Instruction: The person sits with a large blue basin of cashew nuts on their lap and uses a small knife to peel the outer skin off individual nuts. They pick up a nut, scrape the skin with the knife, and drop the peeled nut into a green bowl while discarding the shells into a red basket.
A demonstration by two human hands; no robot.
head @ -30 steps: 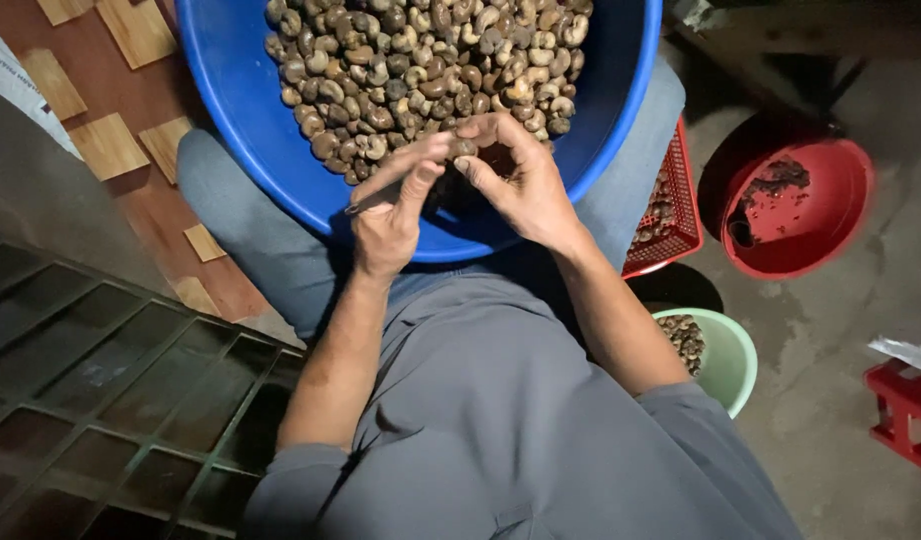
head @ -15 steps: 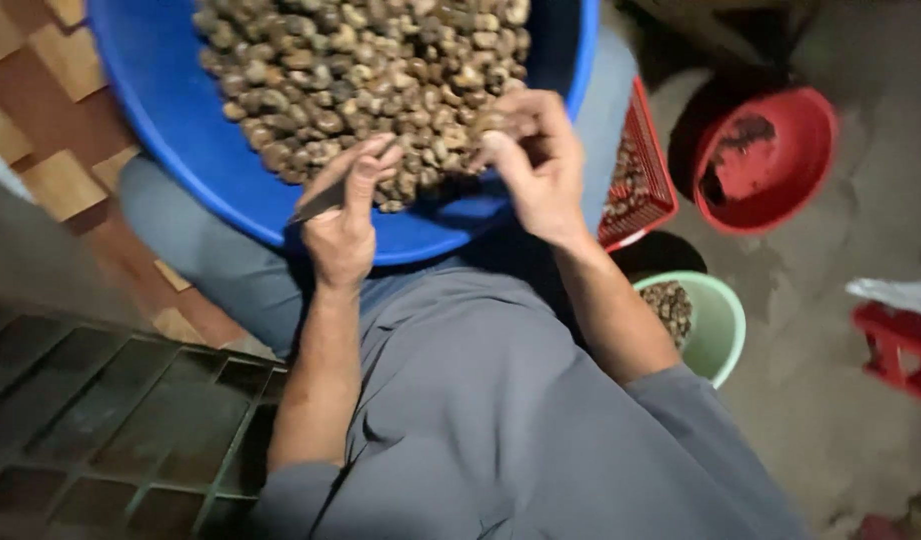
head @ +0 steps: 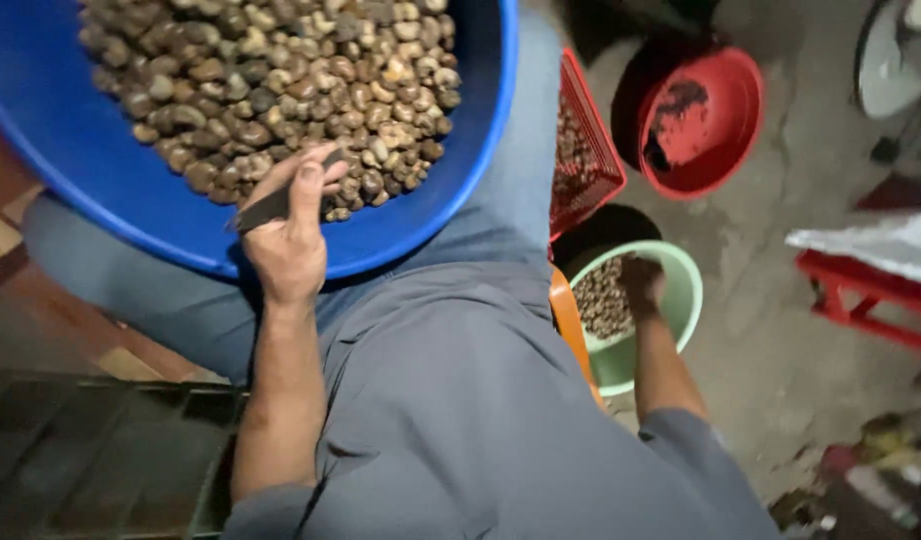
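While the left hand [head: 289, 240] pinches a small dark blade [head: 264, 208] at centre-left over the brown nuts [head: 281, 90] heaped in the big round blue plastic basin [head: 461, 190], the right hand [head: 643, 285], fingers hidden, dips into the pale green plastic bowl [head: 681, 300] at right; release low inside the rim so nothing scatters.

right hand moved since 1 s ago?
Yes. The right hand left the blue basin on the lap and went down to the person's right, into the green bowl on the floor.
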